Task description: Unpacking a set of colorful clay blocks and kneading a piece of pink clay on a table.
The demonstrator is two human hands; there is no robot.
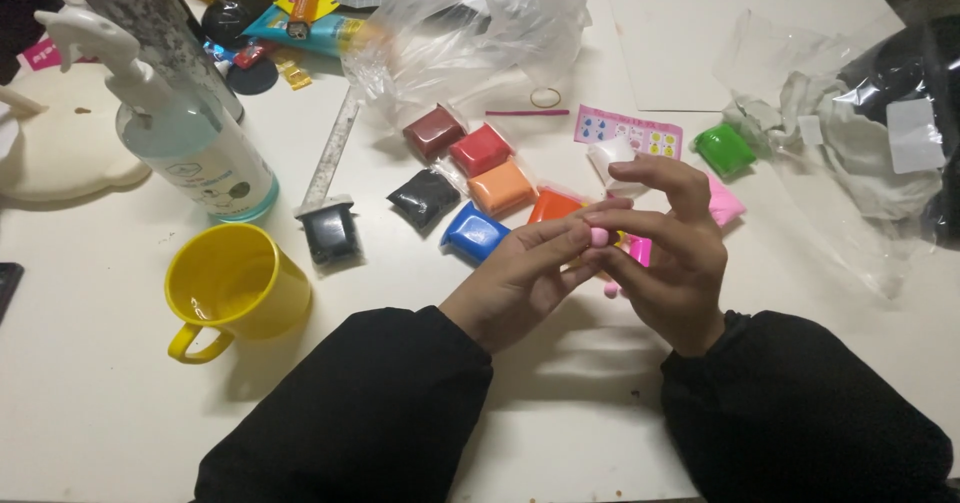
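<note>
My left hand (520, 278) and my right hand (672, 253) meet over the white table (100, 403), both pinching a small pink clay piece (599, 236) between the fingertips. Another bit of pink clay (640, 251) shows behind my right fingers. Just beyond the hands lie small clay packets: blue (472, 232), orange-red (552, 204), orange (501, 188), red (480, 149), dark red (433, 131), black (423, 198), white (610, 153), pink (725, 201) and green (724, 149). Both forearms wear black sleeves.
A yellow mug (235, 288) stands at the left, with a pump bottle (190, 143) behind it. A metal ruler with a black block (330, 231) lies between them and the packets. Clear plastic bags (470, 33) sit at the back and right (860, 143). A pink leaflet (630, 129) lies near the packets.
</note>
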